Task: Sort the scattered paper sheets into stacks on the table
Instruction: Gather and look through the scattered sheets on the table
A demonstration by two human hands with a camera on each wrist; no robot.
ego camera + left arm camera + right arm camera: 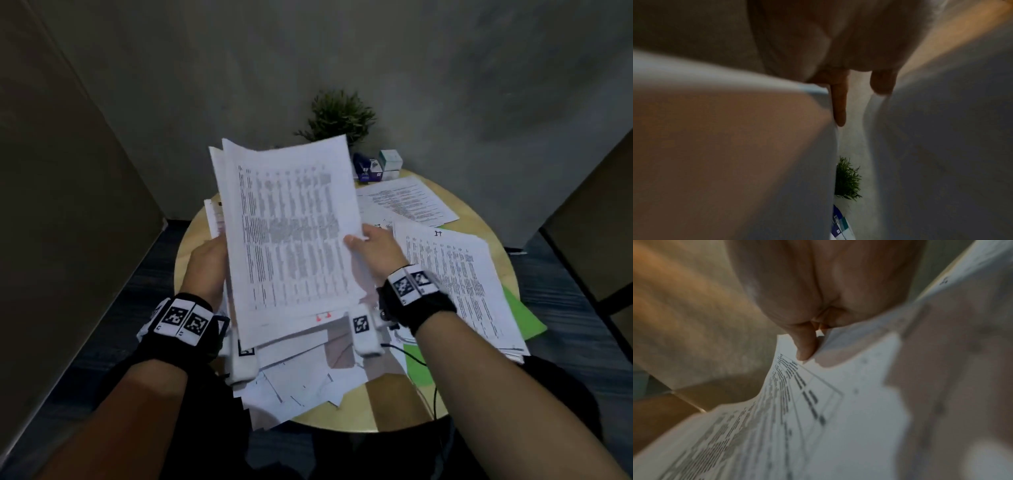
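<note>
I hold a bundle of printed paper sheets (291, 233) tilted up above the round wooden table (191, 246). My left hand (205, 263) holds its left edge, with the fingers hidden behind the paper. In the left wrist view one finger (838, 104) lies straight along a sheet (735, 129). My right hand (373, 245) pinches the bundle's right edge, thumb on top. The right wrist view shows fingers (805, 345) clamped on a printed sheet (838, 418). A stack of printed sheets (455, 281) lies at the right. A loose pile (298, 370) lies under the bundle near the front edge.
More printed pages (407, 202) lie at the back right. A green folder (520, 315) sticks out from under the right stack. A potted plant (339, 116) and small boxes (376, 166) stand at the table's back edge. Grey walls close in on three sides.
</note>
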